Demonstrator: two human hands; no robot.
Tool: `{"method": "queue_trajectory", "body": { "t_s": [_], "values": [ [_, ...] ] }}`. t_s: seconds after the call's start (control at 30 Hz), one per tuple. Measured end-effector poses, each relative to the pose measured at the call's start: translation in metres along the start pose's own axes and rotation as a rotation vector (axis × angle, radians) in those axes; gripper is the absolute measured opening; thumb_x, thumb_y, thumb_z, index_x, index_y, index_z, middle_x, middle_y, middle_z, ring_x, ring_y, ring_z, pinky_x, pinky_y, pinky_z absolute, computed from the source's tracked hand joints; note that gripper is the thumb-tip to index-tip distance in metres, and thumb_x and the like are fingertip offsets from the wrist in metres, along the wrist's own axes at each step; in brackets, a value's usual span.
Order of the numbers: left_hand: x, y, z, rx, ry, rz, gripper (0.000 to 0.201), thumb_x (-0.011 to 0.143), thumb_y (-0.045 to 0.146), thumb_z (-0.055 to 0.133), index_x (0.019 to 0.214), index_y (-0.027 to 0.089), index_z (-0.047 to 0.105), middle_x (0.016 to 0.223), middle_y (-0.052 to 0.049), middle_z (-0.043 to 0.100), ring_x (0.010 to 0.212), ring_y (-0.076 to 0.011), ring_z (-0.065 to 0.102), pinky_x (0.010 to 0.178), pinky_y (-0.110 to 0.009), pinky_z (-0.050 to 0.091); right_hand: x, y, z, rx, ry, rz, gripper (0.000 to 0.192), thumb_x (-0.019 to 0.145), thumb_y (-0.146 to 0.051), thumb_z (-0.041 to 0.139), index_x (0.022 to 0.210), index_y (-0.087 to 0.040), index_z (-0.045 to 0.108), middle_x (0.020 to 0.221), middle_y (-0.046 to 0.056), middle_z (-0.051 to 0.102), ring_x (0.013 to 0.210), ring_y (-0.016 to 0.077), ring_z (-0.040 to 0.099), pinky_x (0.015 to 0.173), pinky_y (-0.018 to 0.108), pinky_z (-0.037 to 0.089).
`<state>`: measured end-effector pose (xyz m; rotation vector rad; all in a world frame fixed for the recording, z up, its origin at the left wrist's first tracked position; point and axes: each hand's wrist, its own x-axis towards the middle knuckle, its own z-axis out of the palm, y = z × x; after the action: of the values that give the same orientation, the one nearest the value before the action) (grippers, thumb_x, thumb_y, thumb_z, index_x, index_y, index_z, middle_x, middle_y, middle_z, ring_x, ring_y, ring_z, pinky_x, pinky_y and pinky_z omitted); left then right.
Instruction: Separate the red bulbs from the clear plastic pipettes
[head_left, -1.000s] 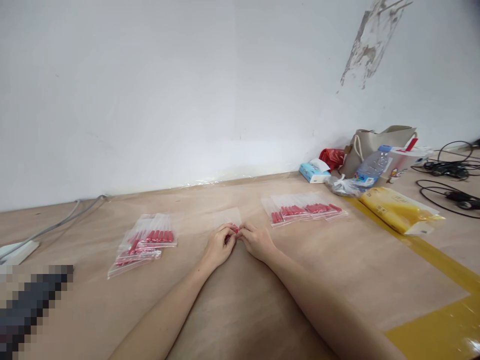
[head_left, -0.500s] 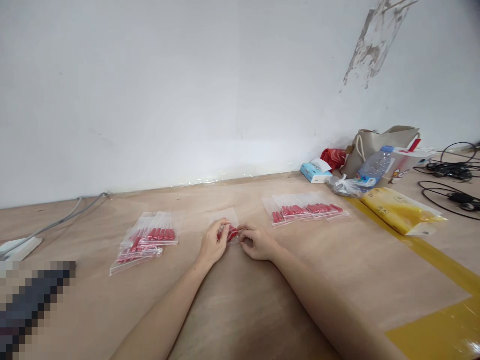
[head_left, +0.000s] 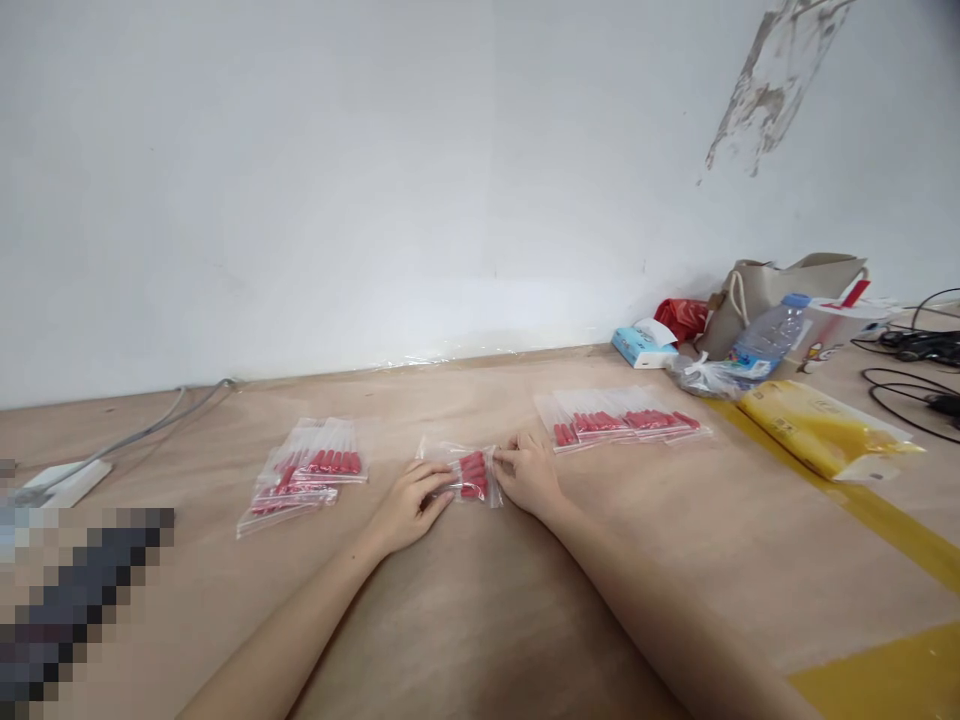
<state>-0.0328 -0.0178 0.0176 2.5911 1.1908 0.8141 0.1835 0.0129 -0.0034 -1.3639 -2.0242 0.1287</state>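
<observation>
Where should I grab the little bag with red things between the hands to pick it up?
Probably pinch the little bag by its clear end toward the wall, coming from above. It lies flat, the red pieces bunch at the near end, and the left hand and right hand already hold its sides.

A tan papered table bore a small clear bag of red pieces at its middle, a pile of such bags to the left, a row to the right, a yellow packet, a water bottle and black cables.
</observation>
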Motion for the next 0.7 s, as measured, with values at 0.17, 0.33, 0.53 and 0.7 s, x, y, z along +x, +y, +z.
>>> {"method": "queue_trajectory", "body": {
  "t_s": [0.17,0.33,0.53,0.7],
  "values": [
    [-0.0023,0.0015,0.0020,-0.068,0.038,-0.087,0.021,0.083,0.025,0.048,0.100,0.023,0.061,0.111,-0.006,0.059,0.104,-0.0190,0.054,0.090,-0.036,0.044,0.0025,-0.0027,-0.0044,0.096,-0.156,-0.040,0.012,0.077,-0.031,0.058,0.079,-0.023,0.066,0.070,-0.001,0.059,0.067,0.0127,0.052,0.066,0.026,0.036],
    [-0.0023,-0.0001,0.0062,-0.092,0.065,-0.110,0.021,0.083,0.026,0.050,0.101,0.022,0.060,0.107,-0.006,0.060,0.099,-0.0187,0.056,0.087,-0.035,0.045,0.0043,0.0002,-0.0077,0.346,-0.249,-0.116,0.022,0.075,-0.031,0.061,0.096,-0.025,0.065,0.083,-0.002,0.066,0.075,0.0142,0.058,0.069,0.026,0.042],
    [-0.0035,-0.0014,0.0084,-0.096,0.091,-0.114,0.015,0.082,0.027,0.051,0.092,0.022,0.061,0.103,-0.005,0.060,0.096,-0.0175,0.057,0.085,-0.033,0.046,0.0042,-0.0002,-0.0101,0.485,-0.280,-0.080,0.039,0.067,-0.026,0.068,0.105,-0.025,0.061,0.099,0.001,0.065,0.087,0.0187,0.059,0.076,0.031,0.044],
    [-0.0034,0.0000,0.0056,-0.129,0.079,-0.095,0.012,0.082,0.026,0.051,0.084,0.021,0.062,0.096,-0.004,0.062,0.089,-0.0158,0.058,0.080,-0.030,0.047,0.0036,0.0020,-0.0077,0.509,-0.302,-0.026,0.035,0.063,-0.025,0.070,0.097,-0.022,0.063,0.092,0.001,0.066,0.082,0.0176,0.058,0.073,0.030,0.045]
  ]
}}
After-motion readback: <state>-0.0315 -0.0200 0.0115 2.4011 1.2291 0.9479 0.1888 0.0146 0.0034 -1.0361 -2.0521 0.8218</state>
